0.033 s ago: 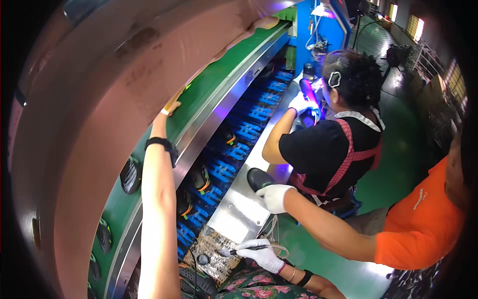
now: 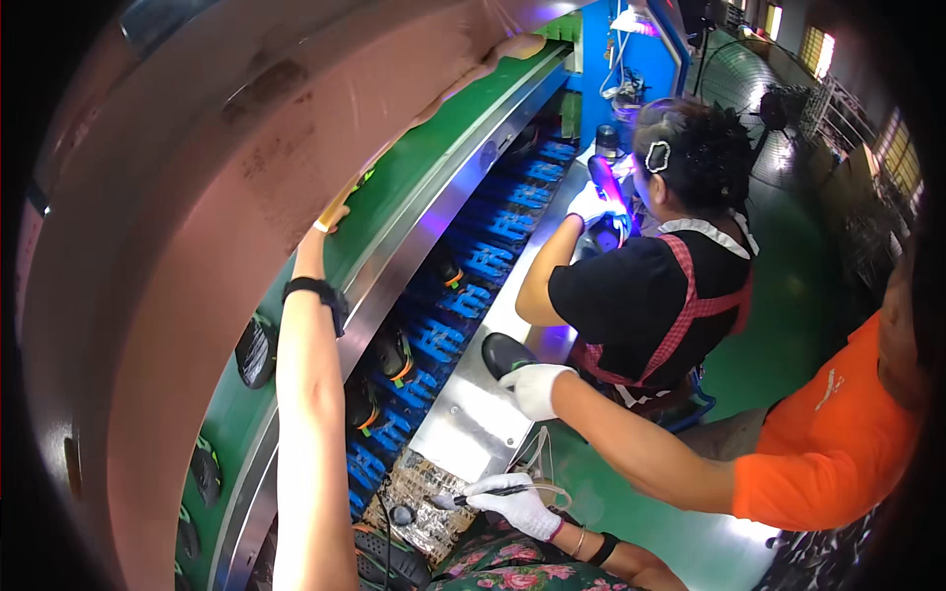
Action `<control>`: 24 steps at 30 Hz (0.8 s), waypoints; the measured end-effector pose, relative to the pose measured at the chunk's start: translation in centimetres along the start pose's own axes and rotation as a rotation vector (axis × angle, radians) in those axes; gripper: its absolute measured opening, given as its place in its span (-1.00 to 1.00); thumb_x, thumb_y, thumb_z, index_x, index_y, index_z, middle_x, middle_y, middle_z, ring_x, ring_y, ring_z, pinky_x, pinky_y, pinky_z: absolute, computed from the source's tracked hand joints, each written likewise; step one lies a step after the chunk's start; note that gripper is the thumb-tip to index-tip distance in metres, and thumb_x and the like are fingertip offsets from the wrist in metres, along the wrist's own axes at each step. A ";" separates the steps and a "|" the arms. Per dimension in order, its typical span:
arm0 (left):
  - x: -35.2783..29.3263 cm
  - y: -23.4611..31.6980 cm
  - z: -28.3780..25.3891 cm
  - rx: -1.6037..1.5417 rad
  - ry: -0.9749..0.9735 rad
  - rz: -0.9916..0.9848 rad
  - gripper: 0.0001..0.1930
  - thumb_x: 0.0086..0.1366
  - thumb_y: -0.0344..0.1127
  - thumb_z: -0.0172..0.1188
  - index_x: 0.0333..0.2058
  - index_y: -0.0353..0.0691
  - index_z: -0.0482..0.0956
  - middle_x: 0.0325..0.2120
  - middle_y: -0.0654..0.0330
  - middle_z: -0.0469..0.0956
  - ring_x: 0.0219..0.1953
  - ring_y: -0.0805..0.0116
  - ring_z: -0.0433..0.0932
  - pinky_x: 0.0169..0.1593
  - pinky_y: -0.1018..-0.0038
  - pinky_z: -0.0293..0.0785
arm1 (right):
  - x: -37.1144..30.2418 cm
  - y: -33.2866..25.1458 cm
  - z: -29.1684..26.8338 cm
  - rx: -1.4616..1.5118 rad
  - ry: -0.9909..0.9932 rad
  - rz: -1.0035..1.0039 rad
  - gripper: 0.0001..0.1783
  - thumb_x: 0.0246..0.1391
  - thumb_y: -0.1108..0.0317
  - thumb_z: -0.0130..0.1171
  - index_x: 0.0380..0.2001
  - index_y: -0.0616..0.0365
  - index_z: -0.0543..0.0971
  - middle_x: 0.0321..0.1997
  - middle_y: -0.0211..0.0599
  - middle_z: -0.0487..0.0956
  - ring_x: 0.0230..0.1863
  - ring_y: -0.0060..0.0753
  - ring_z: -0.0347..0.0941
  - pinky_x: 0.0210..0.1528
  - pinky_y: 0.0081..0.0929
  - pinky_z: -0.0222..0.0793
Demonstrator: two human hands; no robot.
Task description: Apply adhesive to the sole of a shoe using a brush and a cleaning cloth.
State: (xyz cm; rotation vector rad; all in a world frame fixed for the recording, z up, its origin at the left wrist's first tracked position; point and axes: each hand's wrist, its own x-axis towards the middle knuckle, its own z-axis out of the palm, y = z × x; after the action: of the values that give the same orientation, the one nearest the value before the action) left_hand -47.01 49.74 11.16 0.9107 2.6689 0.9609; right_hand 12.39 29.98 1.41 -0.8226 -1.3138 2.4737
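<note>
My left arm reaches up over the green belt [image 2: 424,177]. My left hand [image 2: 338,217] is at the belt near the edge of a pink-brown curved panel [image 2: 236,148], and most of its fingers are hidden. Low in the view, my white-gloved right hand [image 2: 517,504] is closed around a dark-handled brush [image 2: 506,490]. Its grey tip lies over a grimy, stained board [image 2: 419,483] beside a small round dark cup [image 2: 402,514]. Several dark shoes ride the belt, among them one shoe [image 2: 257,352] left of my forearm and another shoe [image 2: 205,471] lower down.
Blue rack slats [image 2: 439,338] carry dark shoes with orange and green trim [image 2: 395,361]. A co-worker in orange [image 2: 808,463] rests a gloved hand on a black shoe [image 2: 506,354] over the metal ledge [image 2: 478,412]. Another person [image 2: 621,286] sits under purple light. A fan [image 2: 759,98] stands behind.
The co-worker's gloved hand and black shoe have shifted slightly left along the ledge. My right hand keeps the brush in the same place. My left hand barely differs.
</note>
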 end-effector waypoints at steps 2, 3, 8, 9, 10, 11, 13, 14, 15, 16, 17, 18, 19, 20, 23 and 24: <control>-0.4 -0.6 1.0 -0.181 0.007 0.009 -0.31 0.18 -0.25 0.38 0.27 -0.12 0.31 -0.03 0.00 0.57 -0.17 0.16 0.65 -0.29 0.32 0.70 | 0.4 0.6 -0.3 -0.027 -0.011 -0.014 -0.78 0.13 0.50 0.39 -0.13 0.26 0.75 -0.18 -0.32 0.76 -0.17 -0.60 0.63 -0.05 -0.61 0.54; -0.6 -0.7 0.9 -0.302 0.012 0.026 -0.37 0.17 -0.28 0.38 0.21 -0.15 0.38 -0.02 0.00 0.56 -0.16 0.17 0.65 -0.26 0.32 0.71 | 0.9 1.5 -0.5 -0.021 -0.034 -0.009 -0.78 0.13 0.46 0.39 -0.14 0.26 0.75 -0.15 -0.31 0.76 -0.13 -0.59 0.64 0.01 -0.59 0.53; -5.6 -2.0 -3.8 -0.747 0.150 0.163 -0.58 0.21 -0.38 0.36 0.05 -0.26 0.57 0.05 0.02 0.51 -0.09 0.15 0.63 -0.10 0.32 0.75 | 2.1 2.1 1.0 -0.066 -0.155 -0.020 -0.76 0.15 0.44 0.38 -0.12 0.28 0.74 -0.12 -0.27 0.76 -0.09 -0.57 0.64 0.05 -0.56 0.53; -6.6 -0.7 -3.8 -0.870 0.219 0.255 -0.60 0.25 -0.39 0.33 0.07 -0.30 0.56 0.09 0.03 0.48 -0.04 0.10 0.62 -0.03 0.31 0.75 | 2.2 2.1 1.0 -0.051 -0.143 -0.002 -0.75 0.15 0.45 0.38 -0.11 0.30 0.73 -0.12 -0.26 0.75 -0.09 -0.54 0.64 0.05 -0.55 0.53; -7.1 -2.6 -9.3 -1.159 0.151 -0.001 -0.58 0.34 -0.34 0.27 0.13 -0.34 0.52 0.13 0.02 0.47 0.02 0.04 0.60 0.02 0.23 0.74 | 2.1 2.1 1.8 -0.046 -0.170 0.003 -0.76 0.15 0.46 0.37 -0.11 0.30 0.73 -0.13 -0.25 0.75 -0.09 -0.53 0.64 0.04 -0.54 0.54; -9.9 -1.5 -11.1 -1.021 0.249 0.022 -0.64 0.41 -0.32 0.20 0.12 -0.32 0.54 0.16 0.03 0.47 0.01 0.08 0.63 0.04 0.19 0.71 | 2.1 2.1 2.1 -0.044 -0.182 0.000 -0.75 0.15 0.46 0.37 -0.10 0.29 0.73 -0.13 -0.25 0.75 -0.09 -0.53 0.64 0.05 -0.54 0.53; -13.5 -1.6 -12.4 -1.035 0.280 0.044 -0.64 0.41 -0.32 0.20 0.12 -0.32 0.55 0.16 0.03 0.48 0.00 0.09 0.63 0.04 0.20 0.70 | 2.1 2.5 2.0 -0.053 -0.151 -0.017 -0.74 0.15 0.45 0.37 -0.08 0.28 0.72 -0.11 -0.26 0.75 -0.08 -0.54 0.63 0.05 -0.54 0.53; -15.8 -2.6 -13.7 -1.043 0.349 0.070 -0.65 0.42 -0.32 0.20 0.11 -0.31 0.55 0.16 0.04 0.48 -0.01 0.11 0.64 0.05 0.21 0.69 | 2.1 3.0 2.2 -0.086 -0.143 -0.067 -0.73 0.17 0.45 0.35 -0.07 0.28 0.72 -0.08 -0.26 0.74 -0.07 -0.53 0.62 0.04 -0.53 0.53; -17.9 -3.9 -14.6 -1.051 0.414 0.092 -0.66 0.42 -0.31 0.19 0.11 -0.31 0.56 0.16 0.04 0.48 -0.01 0.12 0.64 0.05 0.22 0.68 | 2.2 3.2 2.2 -0.092 -0.125 -0.086 -0.74 0.19 0.44 0.34 -0.06 0.28 0.72 -0.08 -0.25 0.74 -0.07 -0.53 0.62 0.04 -0.53 0.54; -20.2 -5.3 -15.6 -1.057 0.482 0.116 -0.66 0.43 -0.31 0.19 0.11 -0.30 0.57 0.16 0.05 0.49 -0.02 0.14 0.65 0.06 0.23 0.67 | 2.1 3.3 2.3 -0.098 -0.110 -0.104 -0.74 0.20 0.44 0.33 -0.05 0.28 0.71 -0.08 -0.25 0.74 -0.07 -0.52 0.62 0.03 -0.52 0.54; -23.3 -7.0 -17.9 -1.053 0.573 0.142 -0.67 0.43 -0.31 0.19 0.10 -0.30 0.57 0.16 0.05 0.49 -0.03 0.16 0.66 0.07 0.24 0.66 | 1.8 2.9 3.1 -0.011 -0.100 -0.085 -0.75 0.18 0.49 0.33 -0.08 0.30 0.73 -0.07 -0.19 0.75 -0.05 -0.44 0.64 0.13 -0.44 0.52; -25.5 -8.3 -18.4 -1.061 0.639 0.167 -0.68 0.43 -0.31 0.19 0.10 -0.29 0.58 0.15 0.06 0.49 -0.04 0.17 0.66 0.07 0.24 0.65 | 1.7 2.2 3.3 -0.022 -0.082 -0.095 -0.76 0.18 0.51 0.32 -0.08 0.30 0.73 -0.07 -0.19 0.75 -0.04 -0.44 0.64 0.13 -0.44 0.52; -28.0 -9.8 -19.5 -1.042 0.634 0.156 -0.66 0.43 -0.30 0.19 0.12 -0.28 0.57 0.16 0.07 0.50 0.02 0.23 0.63 0.12 0.28 0.60 | 1.7 2.1 3.5 -0.037 -0.070 -0.123 -0.75 0.18 0.51 0.32 -0.07 0.30 0.73 -0.07 -0.19 0.75 -0.05 -0.45 0.64 0.14 -0.43 0.52; -30.6 -11.2 -20.8 -1.021 0.633 0.143 -0.64 0.43 -0.29 0.19 0.14 -0.27 0.55 0.16 0.08 0.50 0.07 0.28 0.60 0.17 0.31 0.54 | 1.7 2.2 3.8 -0.054 -0.062 -0.149 -0.75 0.18 0.52 0.32 -0.07 0.31 0.73 -0.06 -0.20 0.75 -0.05 -0.45 0.63 0.14 -0.43 0.52; -40.5 -4.4 -17.6 -0.839 0.600 -0.242 -0.50 0.36 0.02 0.27 0.09 -0.23 0.60 -0.08 0.22 0.61 -0.05 0.41 0.60 0.12 0.42 0.48 | 2.0 2.0 3.9 0.057 -0.037 -0.142 -0.74 0.21 0.48 0.30 -0.03 0.25 0.72 -0.07 -0.33 0.74 -0.08 -0.57 0.61 0.04 -0.58 0.52; -42.1 -7.2 -16.7 -0.836 0.469 -0.262 -0.55 0.29 0.08 0.32 -0.05 -0.15 0.65 -0.20 0.29 0.60 -0.14 0.45 0.57 0.06 0.46 0.47 | 1.9 1.7 3.9 0.092 -0.008 -0.148 -0.74 0.21 0.49 0.30 -0.03 0.25 0.72 -0.07 -0.34 0.74 -0.08 -0.59 0.60 0.03 -0.61 0.51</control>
State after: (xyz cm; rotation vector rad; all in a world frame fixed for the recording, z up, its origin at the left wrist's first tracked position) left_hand -22.52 11.48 17.59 0.1569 2.1924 2.1511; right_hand 8.73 27.07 1.05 -0.6691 -1.2074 2.4038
